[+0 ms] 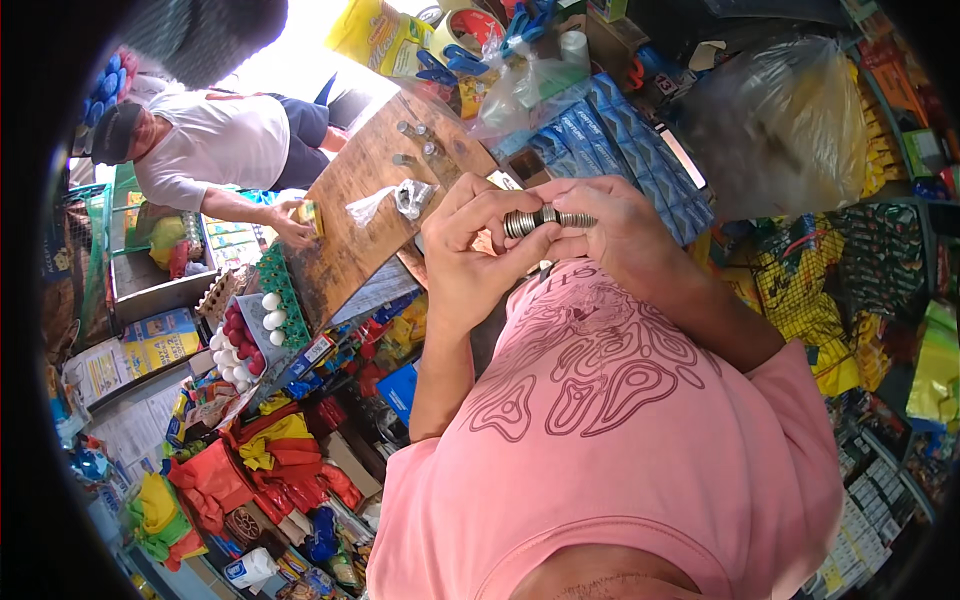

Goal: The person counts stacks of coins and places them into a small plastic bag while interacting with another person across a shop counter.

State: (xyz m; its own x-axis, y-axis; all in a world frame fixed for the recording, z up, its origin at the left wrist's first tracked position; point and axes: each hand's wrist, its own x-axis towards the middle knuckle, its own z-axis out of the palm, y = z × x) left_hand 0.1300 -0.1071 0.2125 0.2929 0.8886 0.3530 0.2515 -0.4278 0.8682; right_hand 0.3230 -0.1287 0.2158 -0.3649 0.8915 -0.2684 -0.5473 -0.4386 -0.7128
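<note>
Both my hands meet over the near edge of the wooden counter, in front of my chest. Between the fingers of my left hand lies a row of stacked coins. My right hand holds a narrower row of coins, end to end with the first. On the counter a knotted clear plastic bag holds something grey, perhaps coins. Farther back stand several small coin stacks. Beside my right hand are blue cigarette cartons.
Across the counter a person in a white shirt has one hand on a small yellow packet. A green egg tray and white eggs stand at the counter's left edge. A large plastic bag is at right.
</note>
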